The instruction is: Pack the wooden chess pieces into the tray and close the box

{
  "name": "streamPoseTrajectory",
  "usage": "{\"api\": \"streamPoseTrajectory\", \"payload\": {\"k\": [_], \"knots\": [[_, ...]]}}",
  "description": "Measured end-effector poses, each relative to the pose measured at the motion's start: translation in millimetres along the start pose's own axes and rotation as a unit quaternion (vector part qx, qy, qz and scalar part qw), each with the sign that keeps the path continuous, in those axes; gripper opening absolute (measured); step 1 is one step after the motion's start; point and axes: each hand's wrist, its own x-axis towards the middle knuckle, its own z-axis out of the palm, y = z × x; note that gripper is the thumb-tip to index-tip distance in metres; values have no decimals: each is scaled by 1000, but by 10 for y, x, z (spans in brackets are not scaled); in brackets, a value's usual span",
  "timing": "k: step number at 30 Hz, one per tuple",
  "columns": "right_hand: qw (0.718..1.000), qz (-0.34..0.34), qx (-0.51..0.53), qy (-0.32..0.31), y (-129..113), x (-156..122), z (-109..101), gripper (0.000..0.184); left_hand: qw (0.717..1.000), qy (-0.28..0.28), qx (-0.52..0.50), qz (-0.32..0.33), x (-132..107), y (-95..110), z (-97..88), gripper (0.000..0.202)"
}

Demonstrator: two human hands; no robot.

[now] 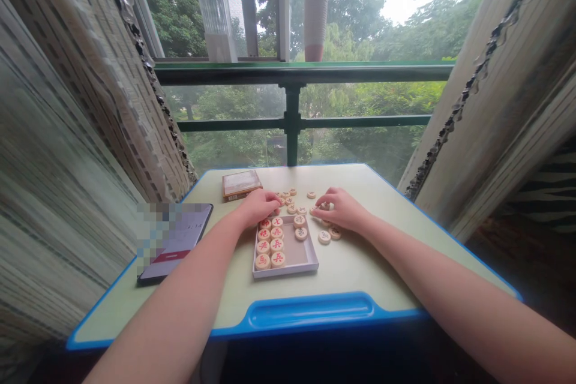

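A shallow grey box [300, 258] lies in the middle of the table and holds several round wooden chess pieces [270, 246] with red characters, stacked along its left side. More pieces [300, 219] lie loose at the box's far end and beyond it. My left hand [258, 205] rests at the box's far left corner, fingers curled over pieces there. My right hand [342, 209] lies to the right of the loose pieces, its fingers pinched around one piece [324, 206].
A phone [175, 240] lies at the table's left edge. A small wooden-looking box lid [240, 183] sits at the far left. The table [387, 252] is pale green with a blue rim and a blue groove [310, 311] at the front. Woven curtains flank a window railing behind.
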Motion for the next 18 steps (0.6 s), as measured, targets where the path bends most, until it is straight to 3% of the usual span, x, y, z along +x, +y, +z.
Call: {"api": "streamPoseTrajectory", "payload": {"k": [4,8,18], "knots": [[1000,-10,8,16,-17,-6,-13,22,1000,-2,1,-2,-7,12,-4,22],[995,-77,48,41,-89,-63,-58,21,1000,-1,-6,0,-8,9,-4,23],[968,-238,85,-2,-327,-204,-110,25,1000,-6,-6,0,-1,4,-9,24]]}}
